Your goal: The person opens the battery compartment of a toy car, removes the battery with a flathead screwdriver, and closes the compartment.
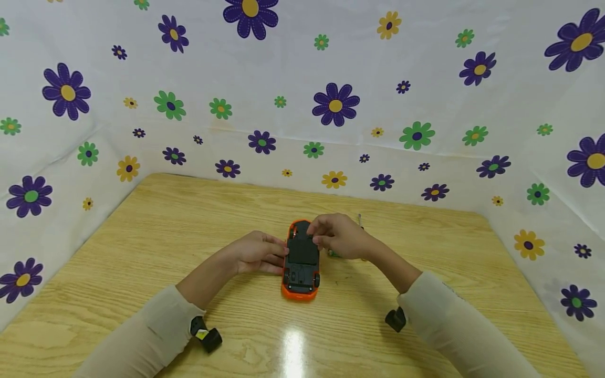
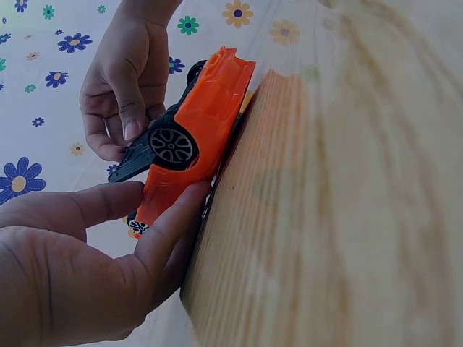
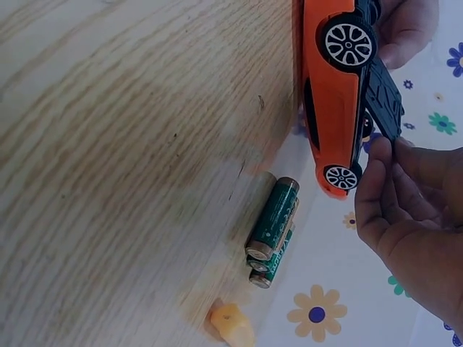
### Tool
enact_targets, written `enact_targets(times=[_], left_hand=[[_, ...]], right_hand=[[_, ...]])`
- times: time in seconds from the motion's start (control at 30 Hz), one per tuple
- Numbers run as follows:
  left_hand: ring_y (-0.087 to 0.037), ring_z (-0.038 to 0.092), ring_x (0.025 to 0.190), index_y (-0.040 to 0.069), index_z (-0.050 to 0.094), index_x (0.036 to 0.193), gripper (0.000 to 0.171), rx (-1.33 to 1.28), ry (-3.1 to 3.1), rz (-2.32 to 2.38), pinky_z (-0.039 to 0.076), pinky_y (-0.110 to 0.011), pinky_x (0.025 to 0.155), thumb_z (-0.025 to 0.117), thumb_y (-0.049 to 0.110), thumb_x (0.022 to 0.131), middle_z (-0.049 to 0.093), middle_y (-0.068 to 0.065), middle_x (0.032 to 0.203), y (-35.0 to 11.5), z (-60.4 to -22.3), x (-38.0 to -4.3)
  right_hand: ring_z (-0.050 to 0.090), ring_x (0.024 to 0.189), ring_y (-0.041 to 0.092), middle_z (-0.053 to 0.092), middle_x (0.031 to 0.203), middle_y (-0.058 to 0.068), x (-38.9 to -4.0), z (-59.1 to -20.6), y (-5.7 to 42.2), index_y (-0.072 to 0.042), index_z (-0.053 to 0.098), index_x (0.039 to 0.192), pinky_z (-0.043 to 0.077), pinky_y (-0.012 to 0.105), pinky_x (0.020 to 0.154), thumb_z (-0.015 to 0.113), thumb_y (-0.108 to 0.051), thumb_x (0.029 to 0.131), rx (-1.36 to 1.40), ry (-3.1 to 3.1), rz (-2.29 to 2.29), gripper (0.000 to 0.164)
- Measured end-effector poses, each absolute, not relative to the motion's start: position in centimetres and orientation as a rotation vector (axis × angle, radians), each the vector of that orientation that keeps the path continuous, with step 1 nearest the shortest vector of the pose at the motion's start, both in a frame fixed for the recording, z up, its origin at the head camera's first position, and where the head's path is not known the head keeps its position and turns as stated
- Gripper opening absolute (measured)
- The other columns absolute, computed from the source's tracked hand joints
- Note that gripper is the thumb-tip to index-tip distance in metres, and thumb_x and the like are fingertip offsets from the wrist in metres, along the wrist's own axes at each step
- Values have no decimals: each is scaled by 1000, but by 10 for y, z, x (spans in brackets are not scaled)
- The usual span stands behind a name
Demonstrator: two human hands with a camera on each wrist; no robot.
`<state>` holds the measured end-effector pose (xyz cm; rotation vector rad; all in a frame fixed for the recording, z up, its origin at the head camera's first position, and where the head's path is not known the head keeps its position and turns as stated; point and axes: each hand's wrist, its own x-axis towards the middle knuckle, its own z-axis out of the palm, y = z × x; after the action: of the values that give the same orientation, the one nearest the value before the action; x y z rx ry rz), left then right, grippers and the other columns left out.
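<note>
An orange toy car (image 1: pixel 299 295) lies upside down on the table, its black underside and wheels facing up. My left hand (image 1: pixel 259 253) grips its left side, with the thumb near the underside edge and fingers low along the orange body (image 2: pixel 206 119). My right hand (image 1: pixel 341 236) pinches one end of a black battery cover (image 3: pixel 385 97) between thumb and fingers. Seen in both wrist views, the cover tilts away from the underside, raised at the pinched end. Its other end sits against the car, though whether it is still attached I cannot tell.
Several green batteries (image 3: pixel 275 220) lie together on the table beside the car, mostly behind my right hand in the head view. Near them are a yellow object (image 3: pixel 233 325), partly cut off, and a thin metal shaft (image 1: pixel 359 218). Flower-printed cloth (image 1: pixel 302 121) surrounds the wooden table (image 1: pixel 212 210).
</note>
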<state>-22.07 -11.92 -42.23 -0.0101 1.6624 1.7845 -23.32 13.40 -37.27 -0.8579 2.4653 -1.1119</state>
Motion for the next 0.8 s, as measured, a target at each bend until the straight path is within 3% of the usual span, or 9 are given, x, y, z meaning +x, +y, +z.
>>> enact_targets(times=[0.13,0.37,0.8], left_hand=[[-38,66,116,-13,44,146,47,-4,1662,1785,61,-44,92,58,3,103,62,-30,129,-120,-422,-221],[-37,67,115,-13,44,145,47,0,1663,1781,61,-44,92,58,4,104,62,-30,129,-120,-422,-221],[-34,69,110,-12,44,146,48,-10,1660,1782,61,-44,92,58,4,103,62,-29,129,-120,-423,-221]], right_hand=[[69,88,37,70,98,9,-233,-373,133,-2,67,112,60,51,73,62,-3,102,-847,2466,-1123,11],[69,86,34,70,95,6,-232,-376,134,-4,67,112,59,34,66,63,-4,102,-859,2504,-1108,10],[69,89,35,69,96,6,-232,-381,137,-4,67,112,58,33,71,63,-3,102,-822,2467,-1148,11]])
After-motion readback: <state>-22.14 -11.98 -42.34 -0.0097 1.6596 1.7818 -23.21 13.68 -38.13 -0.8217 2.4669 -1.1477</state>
